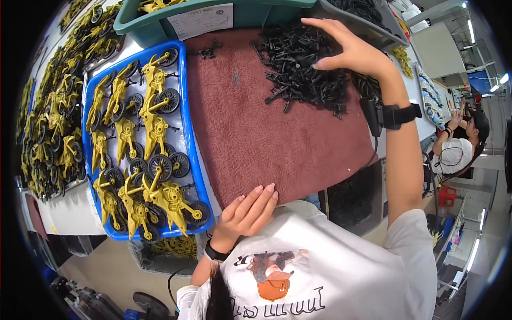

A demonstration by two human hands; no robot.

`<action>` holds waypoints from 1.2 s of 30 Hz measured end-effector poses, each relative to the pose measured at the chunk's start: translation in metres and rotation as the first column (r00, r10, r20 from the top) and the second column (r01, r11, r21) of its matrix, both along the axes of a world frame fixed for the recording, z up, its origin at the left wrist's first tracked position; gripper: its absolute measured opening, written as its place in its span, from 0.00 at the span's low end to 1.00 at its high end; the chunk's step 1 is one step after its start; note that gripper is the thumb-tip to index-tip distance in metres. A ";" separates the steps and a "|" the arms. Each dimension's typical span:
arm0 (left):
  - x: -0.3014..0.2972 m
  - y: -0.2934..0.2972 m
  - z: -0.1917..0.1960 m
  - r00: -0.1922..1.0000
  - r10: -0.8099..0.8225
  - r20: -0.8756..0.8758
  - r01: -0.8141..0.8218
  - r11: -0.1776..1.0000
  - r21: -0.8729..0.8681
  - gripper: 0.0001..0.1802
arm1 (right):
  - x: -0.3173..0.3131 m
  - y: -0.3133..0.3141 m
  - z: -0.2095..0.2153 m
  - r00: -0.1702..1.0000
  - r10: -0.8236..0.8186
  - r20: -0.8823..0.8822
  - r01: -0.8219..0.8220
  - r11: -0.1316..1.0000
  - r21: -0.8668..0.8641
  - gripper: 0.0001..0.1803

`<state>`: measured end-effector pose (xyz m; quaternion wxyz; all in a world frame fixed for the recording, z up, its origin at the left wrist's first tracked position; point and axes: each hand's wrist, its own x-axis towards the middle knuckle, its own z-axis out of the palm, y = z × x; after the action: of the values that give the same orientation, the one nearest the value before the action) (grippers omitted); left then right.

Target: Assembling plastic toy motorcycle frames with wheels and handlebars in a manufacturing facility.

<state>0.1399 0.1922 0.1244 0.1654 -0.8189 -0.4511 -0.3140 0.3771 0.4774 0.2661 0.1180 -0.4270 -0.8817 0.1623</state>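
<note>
Head view: the loose heap of small black plastic parts (304,69) lies at the far right corner of the dark red towel mat (266,144), just beside the mat's right edge; a sweeping motion there could likely push pieces off it. The right hand (352,50) reaches forward with the arm extended, fingers spread and unclenched, fingertips touching the heap, grasping nothing visible. The left hand (248,213) rests flat at the mat's near edge, fingers straight and together, beside the blue plastic tray (192,154) of yellow toy motorcycles (154,128).

Right hand (349,50) reaches into black parts (298,64) (loose heap); left hand (248,213) rests on maroon mat (256,133).
</note>
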 end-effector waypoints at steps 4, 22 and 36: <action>0.003 0.001 0.000 0.999 0.008 0.031 -0.009 1.000 0.001 0.14 | 0.008 -0.004 0.012 0.996 -0.051 -0.069 0.044 0.993 -0.106 0.37; 0.015 0.000 0.057 0.953 0.059 0.298 0.067 0.916 -0.395 0.19 | 0.009 -0.035 -0.010 0.994 -0.098 0.038 0.086 0.965 0.247 0.20; -0.051 0.172 0.236 0.995 0.095 -0.013 -0.073 0.661 -0.747 0.11 | 0.029 -0.025 -0.015 0.982 0.180 0.065 -0.191 0.917 0.350 0.15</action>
<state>0.0891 0.3647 0.3607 -0.1758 -0.7888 -0.5795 -0.1049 0.4061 0.4522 0.2513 0.1634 -0.3156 -0.9347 0.0043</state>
